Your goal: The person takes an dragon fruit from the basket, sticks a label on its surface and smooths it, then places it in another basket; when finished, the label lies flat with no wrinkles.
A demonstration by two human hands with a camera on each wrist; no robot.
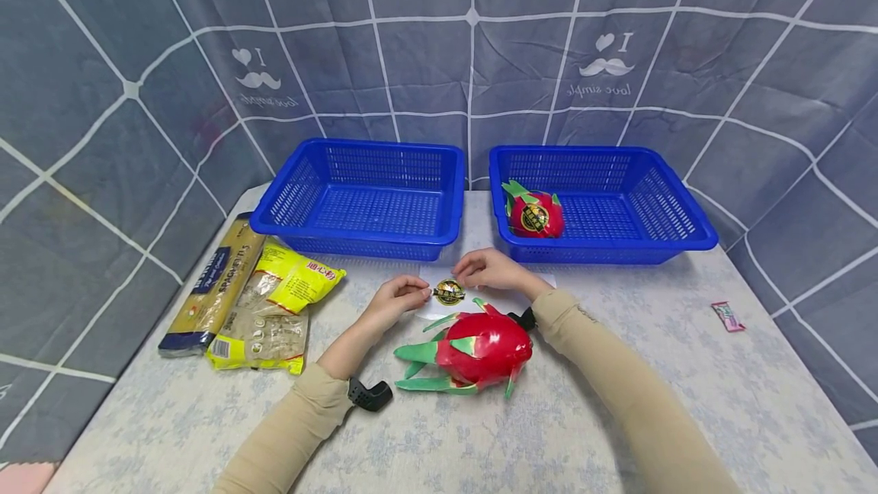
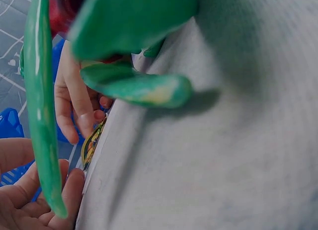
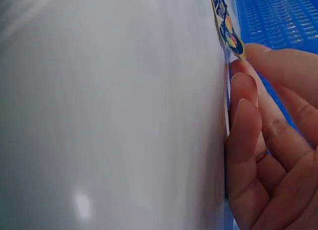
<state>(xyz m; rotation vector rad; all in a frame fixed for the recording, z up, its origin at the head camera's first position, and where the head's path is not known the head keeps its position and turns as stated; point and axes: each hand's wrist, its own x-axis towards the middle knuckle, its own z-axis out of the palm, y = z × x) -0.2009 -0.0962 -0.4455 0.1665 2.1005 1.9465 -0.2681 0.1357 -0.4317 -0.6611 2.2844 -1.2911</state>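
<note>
A round black-and-gold sticker [image 1: 449, 293] is stretched between my two hands, over a white sheet [image 1: 430, 273]. My left hand [image 1: 395, 299] pinches its left end between thumb and fingers. On the other side, my right hand [image 1: 488, 269] pinches the opposite edge; the right wrist view shows that sticker edge [image 3: 232, 37] at the tips of thumb and forefinger. A glossy red dragon fruit [image 1: 488, 345] with green scales lies on its side between my forearms, nearer to me than the sticker. Its green scales [image 2: 39, 106] partly cover the left hand in the left wrist view.
Two blue plastic baskets stand at the back, a left one [image 1: 449, 231] and a right one [image 1: 668, 246]. The right one holds another dragon fruit [image 1: 538, 213] bearing a similar sticker. Spaghetti [image 1: 216, 280] and yellow food bags [image 1: 291, 280] lie left; a small pink packet [image 1: 727, 316] lies right.
</note>
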